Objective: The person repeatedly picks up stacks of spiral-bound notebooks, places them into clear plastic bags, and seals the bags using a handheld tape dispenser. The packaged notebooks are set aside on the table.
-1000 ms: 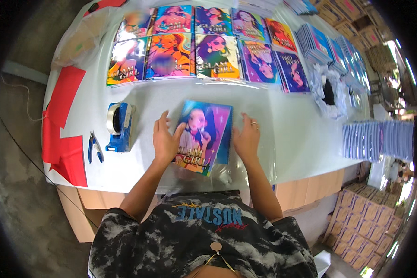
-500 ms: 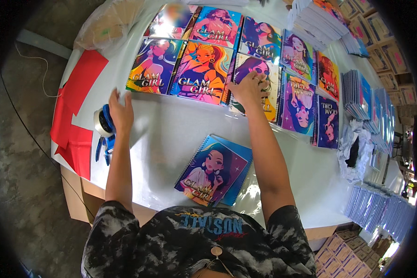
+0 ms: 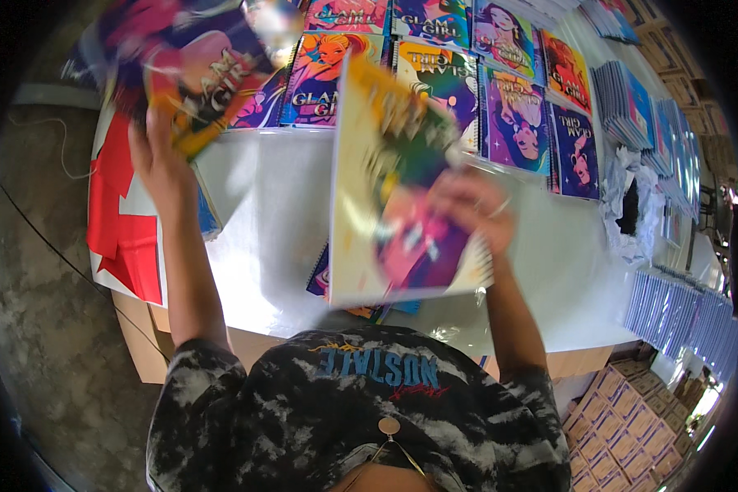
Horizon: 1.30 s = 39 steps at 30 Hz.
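Note:
My right hand (image 3: 476, 205) grips a cream-edged spiral notebook (image 3: 361, 238) with a colourful illustrated cover, held in the air before me and blurred by motion. At the upper left, my left hand (image 3: 162, 160) is closed on the lower edge of a dark purple spiral notebook (image 3: 201, 61), raised and tilted, also smeared. Beneath the cream notebook, most of a small pile of notebooks (image 3: 316, 277) on the table is hidden. Rows of illustrated notebooks (image 3: 512, 123) lie beyond my hands, one with a cream cover (image 3: 435, 78) among them.
Red sheets (image 3: 127, 238) lie along the table's left edge, near a partly hidden blue object (image 3: 208, 211). Crumpled plastic wrap (image 3: 627, 205) and stacked notebooks (image 3: 623, 102) stand at the right. Cartons (image 3: 623, 418) are piled below the table at the lower right.
My right hand has lifted a cream notebook from the row and brought it toward me. My left hand, empty before, has moved up and left and now holds a purple notebook.

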Each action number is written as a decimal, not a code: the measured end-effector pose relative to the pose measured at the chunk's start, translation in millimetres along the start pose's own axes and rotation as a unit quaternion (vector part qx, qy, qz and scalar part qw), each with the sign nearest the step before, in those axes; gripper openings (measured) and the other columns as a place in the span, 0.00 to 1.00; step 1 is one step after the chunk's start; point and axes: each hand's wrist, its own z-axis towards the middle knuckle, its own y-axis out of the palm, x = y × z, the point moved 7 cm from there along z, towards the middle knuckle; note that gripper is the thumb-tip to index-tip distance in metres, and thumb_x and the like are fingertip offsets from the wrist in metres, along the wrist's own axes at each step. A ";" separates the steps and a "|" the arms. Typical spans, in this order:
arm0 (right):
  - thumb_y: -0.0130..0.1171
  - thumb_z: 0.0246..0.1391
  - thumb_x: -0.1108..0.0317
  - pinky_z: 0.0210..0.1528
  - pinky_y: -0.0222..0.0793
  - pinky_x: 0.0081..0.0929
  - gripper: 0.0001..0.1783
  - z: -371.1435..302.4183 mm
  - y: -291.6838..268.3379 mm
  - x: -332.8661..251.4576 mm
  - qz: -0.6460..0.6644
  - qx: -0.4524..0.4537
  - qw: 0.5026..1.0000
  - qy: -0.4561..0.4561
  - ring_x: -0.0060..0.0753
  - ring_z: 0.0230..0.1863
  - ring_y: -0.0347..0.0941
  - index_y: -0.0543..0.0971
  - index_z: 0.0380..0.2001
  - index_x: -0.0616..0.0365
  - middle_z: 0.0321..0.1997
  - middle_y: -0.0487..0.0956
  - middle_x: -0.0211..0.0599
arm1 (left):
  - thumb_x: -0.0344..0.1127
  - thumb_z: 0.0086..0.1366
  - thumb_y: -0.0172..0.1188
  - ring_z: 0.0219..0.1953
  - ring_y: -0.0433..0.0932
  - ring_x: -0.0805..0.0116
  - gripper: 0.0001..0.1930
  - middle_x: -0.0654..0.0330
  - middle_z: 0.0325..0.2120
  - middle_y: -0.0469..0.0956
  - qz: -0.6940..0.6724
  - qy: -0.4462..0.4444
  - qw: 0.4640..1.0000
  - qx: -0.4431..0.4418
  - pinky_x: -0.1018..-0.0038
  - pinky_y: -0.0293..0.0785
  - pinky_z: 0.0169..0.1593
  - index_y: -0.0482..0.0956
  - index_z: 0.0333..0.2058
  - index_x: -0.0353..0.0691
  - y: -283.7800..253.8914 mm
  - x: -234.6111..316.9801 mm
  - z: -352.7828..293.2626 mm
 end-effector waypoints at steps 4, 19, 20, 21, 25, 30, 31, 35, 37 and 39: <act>0.53 0.43 0.80 0.65 0.46 0.50 0.26 -85.4 59.6 -4.5 -0.225 -0.156 0.962 0.007 0.39 0.60 0.62 0.75 0.49 0.50 0.55 0.72 0.30 | 0.39 0.63 0.55 0.44 0.74 0.65 0.17 0.54 0.42 0.74 0.270 0.065 0.930 -0.240 0.69 0.70 0.46 0.71 0.47 0.38 -34.1 -17.4 -119.7; 0.52 0.41 0.81 0.60 0.55 0.47 0.25 -13.0 16.3 5.7 -0.238 0.005 0.971 0.016 0.43 0.54 0.67 0.74 0.47 0.55 0.49 0.75 0.35 | 0.50 0.55 0.60 0.44 0.73 0.52 0.26 0.49 0.39 0.74 0.465 0.110 0.850 -0.221 0.60 0.70 0.43 0.70 0.47 0.38 134.9 -73.6 -43.1; 0.52 0.41 0.81 0.59 0.56 0.46 0.25 -5.4 16.6 -0.3 -0.230 0.011 0.973 0.003 0.43 0.54 0.68 0.74 0.47 0.55 0.48 0.76 0.35 | 0.52 0.55 0.60 0.45 0.73 0.51 0.29 0.48 0.40 0.74 0.556 0.038 0.805 -0.204 0.58 0.70 0.44 0.69 0.48 0.37 144.0 -96.4 -26.1; 0.52 0.41 0.81 0.58 0.57 0.45 0.24 -3.1 16.9 -3.3 -0.221 0.016 0.975 -0.002 0.43 0.53 0.68 0.74 0.46 0.55 0.47 0.76 0.35 | 0.54 0.54 0.60 0.46 0.72 0.51 0.30 0.47 0.41 0.74 0.574 -0.005 0.788 -0.223 0.57 0.70 0.45 0.69 0.47 0.36 156.1 -109.9 -19.6; 0.51 0.40 0.82 0.56 0.59 0.41 0.23 -11.0 6.3 -8.0 -0.206 0.049 0.977 -0.001 0.42 0.51 0.70 0.75 0.44 0.56 0.45 0.77 0.35 | 0.58 0.50 0.62 0.50 0.70 0.48 0.36 0.44 0.46 0.71 0.489 -0.126 0.785 -0.358 0.55 0.68 0.48 0.68 0.47 0.33 182.9 -135.0 -6.2; 0.49 0.43 0.83 0.51 0.63 0.35 0.19 -60.1 -21.8 15.9 -0.133 0.142 0.975 0.105 0.43 0.47 0.71 0.77 0.40 0.58 0.42 0.78 0.39 | 0.63 0.43 0.66 0.56 0.64 0.48 0.46 0.42 0.53 0.63 0.492 -0.141 0.796 -0.323 0.55 0.67 0.51 0.65 0.50 0.29 160.9 -132.3 -11.2; 0.49 0.43 0.83 0.51 0.63 0.34 0.19 -66.8 -20.7 15.3 -0.108 0.162 0.973 0.120 0.43 0.46 0.71 0.78 0.40 0.58 0.42 0.78 0.40 | 0.63 0.43 0.66 0.56 0.64 0.48 0.46 0.43 0.53 0.63 0.526 -0.124 0.783 -0.308 0.55 0.67 0.51 0.64 0.50 0.29 165.2 -120.5 -24.0; 0.50 0.44 0.83 0.50 0.64 0.34 0.18 -56.1 3.2 -5.8 -0.056 0.159 0.979 0.111 0.43 0.45 0.72 0.78 0.39 0.58 0.39 0.78 0.40 | 0.62 0.42 0.66 0.46 0.74 0.50 0.46 0.43 0.42 0.74 0.544 -0.084 0.800 -0.237 0.60 0.70 0.48 0.62 0.51 0.31 161.2 -123.0 -31.3; 0.50 0.44 0.83 0.50 0.64 0.34 0.18 -54.3 11.6 -19.8 -0.084 0.125 0.985 0.081 0.43 0.45 0.72 0.78 0.39 0.57 0.39 0.78 0.40 | 0.59 0.46 0.65 0.44 0.76 0.51 0.43 0.45 0.39 0.76 0.474 -0.142 0.830 -0.259 0.60 0.70 0.47 0.62 0.52 0.33 157.3 -127.5 -16.1; 0.51 0.44 0.82 0.49 0.64 0.34 0.18 -60.8 11.3 -29.7 -0.140 0.108 0.983 0.051 0.43 0.45 0.72 0.78 0.39 0.57 0.39 0.78 0.41 | 0.52 0.56 0.55 0.42 0.77 0.51 0.28 0.47 0.37 0.78 0.450 -0.043 0.857 -0.247 0.58 0.72 0.44 0.69 0.47 0.36 163.3 -74.6 -2.9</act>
